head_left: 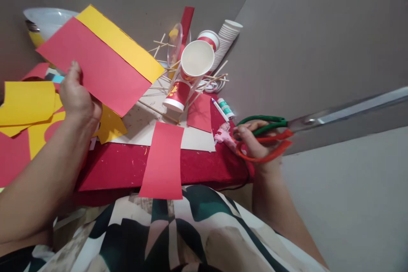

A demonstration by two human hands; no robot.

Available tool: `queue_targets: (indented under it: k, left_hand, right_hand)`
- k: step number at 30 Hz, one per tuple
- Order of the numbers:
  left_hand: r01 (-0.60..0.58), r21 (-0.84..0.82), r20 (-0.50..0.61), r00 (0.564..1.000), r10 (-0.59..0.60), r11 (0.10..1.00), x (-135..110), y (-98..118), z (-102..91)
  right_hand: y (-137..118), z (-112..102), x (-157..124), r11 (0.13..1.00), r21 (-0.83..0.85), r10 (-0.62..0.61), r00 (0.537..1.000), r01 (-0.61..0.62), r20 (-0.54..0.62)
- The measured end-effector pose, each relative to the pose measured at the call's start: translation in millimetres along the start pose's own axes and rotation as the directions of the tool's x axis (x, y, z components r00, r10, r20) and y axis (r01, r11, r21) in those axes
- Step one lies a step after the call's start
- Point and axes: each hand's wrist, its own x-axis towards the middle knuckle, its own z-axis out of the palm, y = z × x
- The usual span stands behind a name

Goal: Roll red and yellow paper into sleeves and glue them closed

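My left hand (78, 100) grips the lower edge of a red sheet of paper (94, 66) with a yellow sheet (123, 44) stacked behind it, both held up above the table. My right hand (255, 142) is off the table's right edge, its fingers through the green and red handles of a large pair of scissors (318, 119). The blades point right, away from the paper, and look closed.
A red-covered table (121, 165) holds a red paper strip (162, 161) hanging over its front edge, red-and-white paper cups (188, 76), a cup stack (228, 36), wooden sticks, a glue tube (225, 108), a pink glue gun (225, 136), yellow paper scraps (28, 106) and a bowl (44, 23). Grey floor lies to the right.
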Motion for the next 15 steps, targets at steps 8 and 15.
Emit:
queue_targets:
  k: [8, 15]
  left_hand:
    - [0.036, 0.051, 0.061, 0.997, -0.039, 0.998, 0, 8, -1.2]
    - [0.036, 0.016, 0.056, 0.998, -0.037, 0.999, 6, 16, -3.0]
  right_hand:
    - [-1, 33, -12, 0.869, -0.224, -0.254, 0.787, 0.441, 0.562]
    - [0, 71, 3, 0.851, -0.214, -0.198, 0.671, 0.479, 0.715]
